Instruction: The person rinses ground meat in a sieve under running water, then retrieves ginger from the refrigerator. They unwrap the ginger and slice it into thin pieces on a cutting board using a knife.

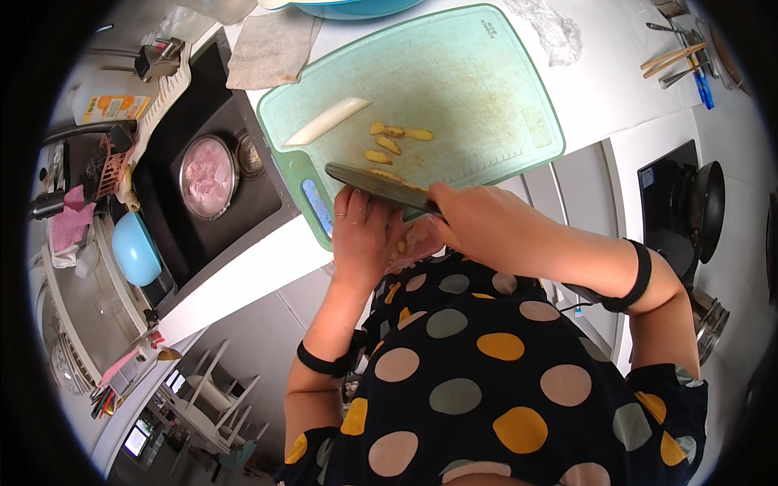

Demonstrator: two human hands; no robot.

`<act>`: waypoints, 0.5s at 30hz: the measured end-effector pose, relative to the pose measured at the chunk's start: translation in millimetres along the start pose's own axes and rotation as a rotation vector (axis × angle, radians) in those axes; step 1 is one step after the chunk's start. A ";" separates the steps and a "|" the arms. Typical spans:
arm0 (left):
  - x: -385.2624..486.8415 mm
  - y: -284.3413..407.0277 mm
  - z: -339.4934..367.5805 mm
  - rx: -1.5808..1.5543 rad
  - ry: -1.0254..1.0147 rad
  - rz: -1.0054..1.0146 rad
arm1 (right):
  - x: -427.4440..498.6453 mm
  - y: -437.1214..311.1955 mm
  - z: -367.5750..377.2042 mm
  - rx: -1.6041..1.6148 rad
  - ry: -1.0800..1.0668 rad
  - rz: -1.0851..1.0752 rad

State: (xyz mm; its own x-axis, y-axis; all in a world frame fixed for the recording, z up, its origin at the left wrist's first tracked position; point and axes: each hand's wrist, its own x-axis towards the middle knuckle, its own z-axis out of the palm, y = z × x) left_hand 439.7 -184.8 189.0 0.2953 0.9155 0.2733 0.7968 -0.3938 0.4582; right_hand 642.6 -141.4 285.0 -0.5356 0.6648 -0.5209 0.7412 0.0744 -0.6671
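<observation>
In my right hand (480, 219) is the handle of a kitchen knife (380, 188), its broad blade slanting across the near edge of a green cutting board (462, 79). Against the blade's near side are the fingers of my left hand (364, 234); whether they hold anything is hidden. Several ginger slices (388, 144) lie on the board just beyond the blade, some partly covered by it. Farther left on the board rests a white piece of scallion or leek stalk (328, 121). Below my hands, partly hidden, is a pink container (419, 243) with small bits in it.
To the left, a dark sink (243, 234) holds a metal bowl of pinkish raw meat (208, 176) and a smaller bowl (249, 155). A beige cloth (270, 48) touches the board's far left corner. Crumpled clear plastic (550, 33) lies behind. A black frying pan (711, 211) is at right.
</observation>
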 end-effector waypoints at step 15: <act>-9.3 0.2 7.5 0.000 0.073 -0.050 | 43.9 32.7 3.0 0.221 0.227 -0.189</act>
State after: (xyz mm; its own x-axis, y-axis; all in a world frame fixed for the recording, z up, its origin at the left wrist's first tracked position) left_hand 441.0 -192.7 180.2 0.2155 0.9256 0.3112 0.8095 -0.3475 0.4733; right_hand 642.1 -112.0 238.7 -0.5326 0.8046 -0.2626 0.5195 0.0658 -0.8519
